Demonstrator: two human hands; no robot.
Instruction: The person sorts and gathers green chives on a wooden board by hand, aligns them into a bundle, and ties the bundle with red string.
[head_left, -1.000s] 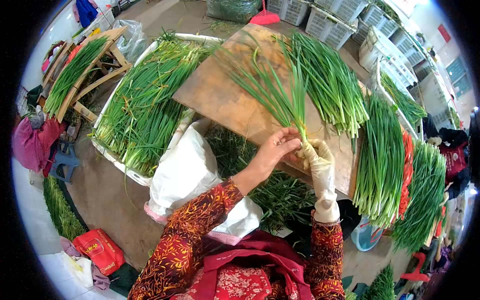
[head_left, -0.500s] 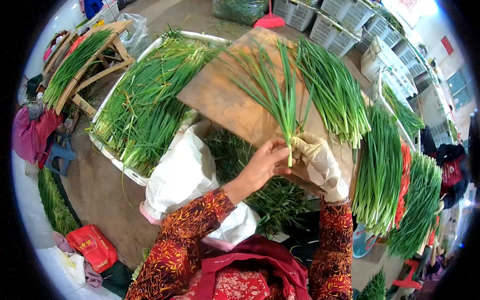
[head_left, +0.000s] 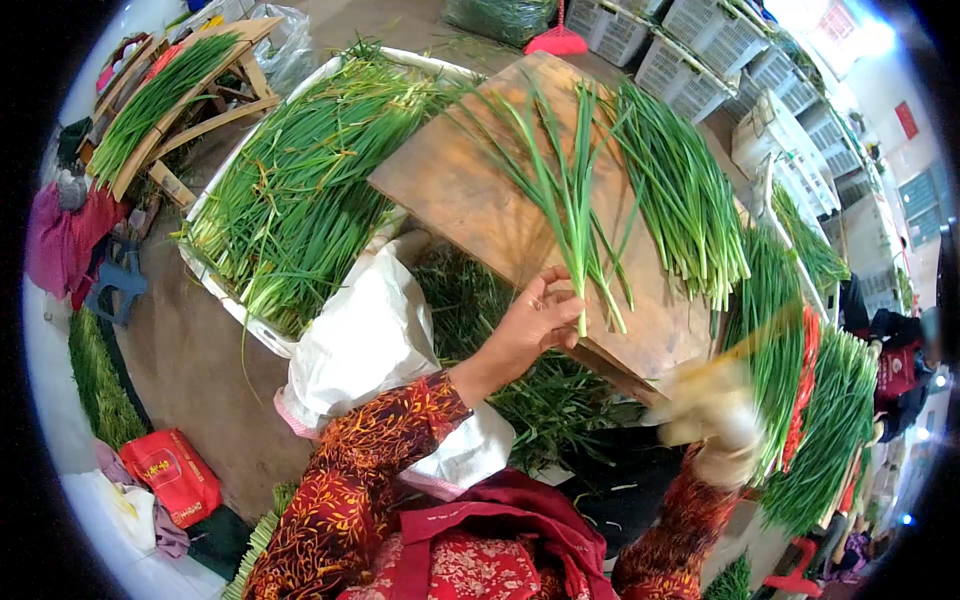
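My bare left hand [head_left: 535,322] is closed on the lower ends of a few green leafy stalks [head_left: 572,210], which fan out over the tilted wooden board [head_left: 450,180]. One more stalk with a pale end lies just right of my fingertips. My right hand [head_left: 712,400], in a pale glove, is off the board's lower right edge and smeared by motion; its fingers cannot be made out. A thin yellowish blur extends from it towards the upper right. A pile of green stalks [head_left: 680,190] lies on the board's right side.
A white crate [head_left: 235,312] heaped with stalks stands left, beside a white sack [head_left: 355,335]. More stalks [head_left: 830,420] and red ties [head_left: 803,390] are at right. Grey crates [head_left: 685,75] stack behind. A wooden rack [head_left: 190,105] and red bag [head_left: 170,478] are far left.
My right hand has left the stalks and moved down and right. My left hand still holds them. The stalks have spread apart over the board, and the view has shifted slightly.
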